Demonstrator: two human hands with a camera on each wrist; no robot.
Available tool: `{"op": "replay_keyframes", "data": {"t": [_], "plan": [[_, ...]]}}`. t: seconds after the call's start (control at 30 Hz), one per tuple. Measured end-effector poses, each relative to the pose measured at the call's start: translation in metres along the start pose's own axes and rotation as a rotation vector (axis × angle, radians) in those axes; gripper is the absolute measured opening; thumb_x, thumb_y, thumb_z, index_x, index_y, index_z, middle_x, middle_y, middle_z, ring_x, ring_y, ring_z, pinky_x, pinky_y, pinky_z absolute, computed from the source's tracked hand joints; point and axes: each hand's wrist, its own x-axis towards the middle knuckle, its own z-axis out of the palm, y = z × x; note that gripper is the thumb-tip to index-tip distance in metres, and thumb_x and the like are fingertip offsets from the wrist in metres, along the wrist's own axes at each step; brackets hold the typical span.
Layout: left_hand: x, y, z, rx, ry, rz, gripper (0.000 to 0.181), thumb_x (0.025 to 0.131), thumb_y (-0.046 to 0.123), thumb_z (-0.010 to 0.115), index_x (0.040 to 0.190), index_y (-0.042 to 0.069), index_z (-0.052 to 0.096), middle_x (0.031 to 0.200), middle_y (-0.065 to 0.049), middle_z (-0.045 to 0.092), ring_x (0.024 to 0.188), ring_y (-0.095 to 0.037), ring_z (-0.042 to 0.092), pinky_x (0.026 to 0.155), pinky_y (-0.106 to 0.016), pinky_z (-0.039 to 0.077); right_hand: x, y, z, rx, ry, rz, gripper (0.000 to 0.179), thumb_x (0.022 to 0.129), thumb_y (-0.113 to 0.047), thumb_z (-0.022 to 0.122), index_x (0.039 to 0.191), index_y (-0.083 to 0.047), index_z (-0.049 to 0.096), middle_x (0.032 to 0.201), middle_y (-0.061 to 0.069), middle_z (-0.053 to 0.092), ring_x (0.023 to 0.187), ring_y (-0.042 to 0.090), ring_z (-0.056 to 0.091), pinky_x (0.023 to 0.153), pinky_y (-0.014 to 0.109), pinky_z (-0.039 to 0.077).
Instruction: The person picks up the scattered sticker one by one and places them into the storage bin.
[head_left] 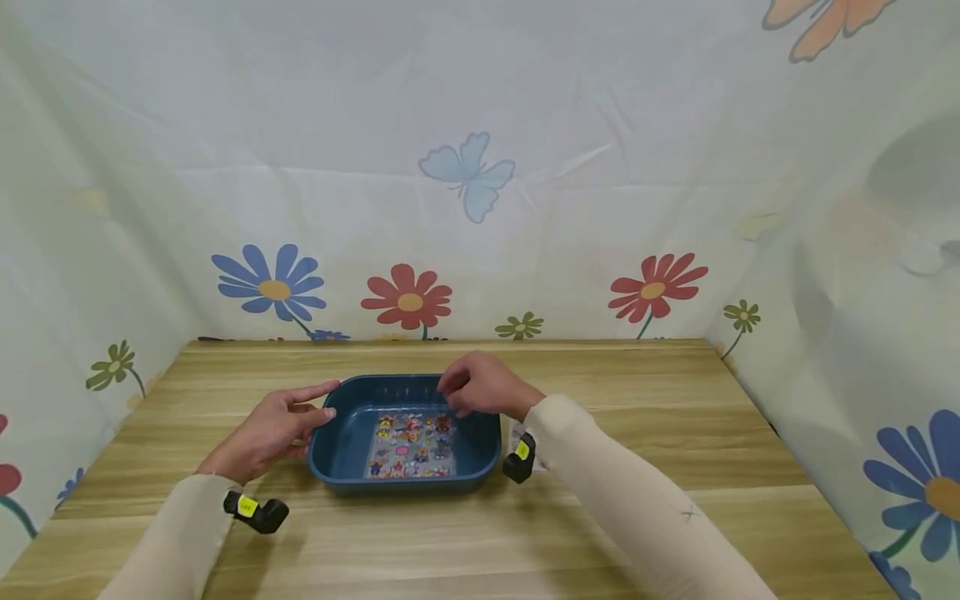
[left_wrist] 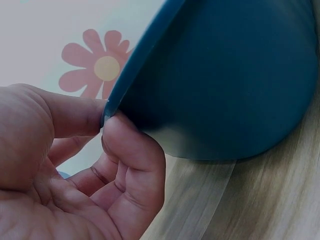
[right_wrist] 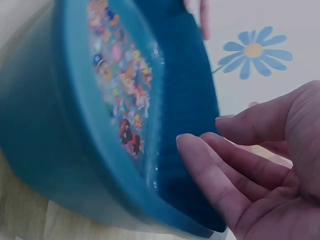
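Note:
A dark blue rectangular plastic basin (head_left: 337, 482) with rounded corners rests on the table. Flat on its floor lies a clear sheet covered in small colourful cartoon figures, like a sticker sheet (head_left: 411, 446). My left hand (head_left: 272, 425) pinches the basin's left rim between thumb and fingers, as the left wrist view shows close up. Over the far right corner is my right hand (head_left: 480, 385), fingers loosely bent and thumb apart from them. In the right wrist view its fingertips (right_wrist: 187, 142) are by the rim, with nothing held; contact with the rim cannot be made out.
The wood-grain table (head_left: 450, 542) meets a pale cloth backdrop (head_left: 337, 225) printed with flowers and a butterfly at its back edge. A small whitish printed piece (head_left: 517, 433) lies right of the basin, partly hidden by the right wrist's camera (head_left: 519, 460).

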Motion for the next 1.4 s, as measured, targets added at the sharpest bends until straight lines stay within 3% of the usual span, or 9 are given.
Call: {"op": "replay_keyframes", "data": {"t": [0.17,0.4,0.5,0.8,1.1,1.2,1.3,1.4], "plan": [[0.001,-0.002,0.0,-0.002,-0.001,-0.002,0.064,0.105,0.025,0.064,0.163,0.02,0.037,0.087,-0.001,0.051,0.073,-0.015,0.051,0.061,-0.03,0.053,-0.005,0.004,-0.002,0.163,0.02,0.02,0.026,0.096,0.002,0.067,0.12,0.008,0.071,0.115,0.032,0.069,0.082,0.027,0.074,0.075,0.037,0.065],[-0.001,0.0,0.0,-0.015,0.001,-0.006,0.064,0.104,0.027,0.065,0.162,0.023,0.039,0.085,0.0,0.05,0.071,-0.014,0.051,0.061,-0.03,0.053,-0.014,0.007,-0.01,0.23,0.046,0.039,0.024,0.095,0.001,0.07,0.119,0.004,0.073,0.104,0.018,0.074,0.092,0.037,0.074,0.075,0.037,0.065],[-0.002,0.001,-0.001,-0.018,0.001,0.0,0.064,0.105,0.026,0.065,0.163,0.022,0.038,0.085,-0.001,0.05,0.073,-0.015,0.051,0.062,-0.03,0.054,-0.019,0.007,-0.016,0.249,0.055,0.042,0.024,0.095,0.001,0.07,0.118,0.002,0.074,0.103,0.015,0.074,0.091,0.034,0.074,0.075,0.038,0.065],[-0.001,0.001,0.0,-0.023,-0.012,0.008,0.065,0.105,0.023,0.064,0.163,0.019,0.036,0.084,0.0,0.05,0.071,-0.014,0.05,0.059,-0.029,0.052,-0.035,0.02,-0.035,0.258,0.072,0.039,0.025,0.097,-0.001,0.068,0.121,0.005,0.071,0.118,0.033,0.067,0.084,0.023,0.072,0.078,0.041,0.065],[0.0,0.0,-0.001,-0.035,-0.011,0.005,0.064,0.105,0.022,0.063,0.164,0.019,0.036,0.082,0.0,0.049,0.071,-0.014,0.05,0.06,-0.029,0.053,-0.045,0.042,-0.048,0.248,0.111,0.036,0.025,0.097,-0.001,0.067,0.121,0.007,0.07,0.101,0.017,0.071,0.085,0.026,0.072,0.087,0.059,0.061],[0.0,0.0,-0.001,-0.034,-0.01,0.005,0.064,0.105,0.022,0.063,0.164,0.02,0.036,0.082,0.0,0.049,0.071,-0.014,0.05,0.06,-0.029,0.053,-0.048,0.046,-0.051,0.262,0.114,0.044,0.026,0.098,-0.002,0.067,0.122,0.007,0.068,0.101,0.015,0.07,0.091,0.035,0.073,0.087,0.056,0.062],[0.001,-0.001,-0.001,-0.032,-0.004,-0.001,0.064,0.105,0.023,0.064,0.163,0.02,0.036,0.083,0.0,0.05,0.071,-0.015,0.051,0.06,-0.029,0.052,-0.052,0.049,-0.053,0.286,0.119,0.059,0.025,0.098,-0.002,0.067,0.122,0.006,0.068,0.101,0.017,0.07,0.092,0.036,0.072,0.084,0.049,0.064],[0.0,0.0,-0.001,-0.027,0.003,-0.006,0.064,0.105,0.023,0.064,0.163,0.02,0.037,0.083,0.0,0.051,0.07,-0.015,0.051,0.061,-0.03,0.053,-0.056,0.052,-0.056,0.289,0.126,0.065,0.022,0.098,-0.002,0.067,0.119,0.005,0.069,0.101,0.018,0.069,0.087,0.028,0.071,0.08,0.043,0.064]]}}
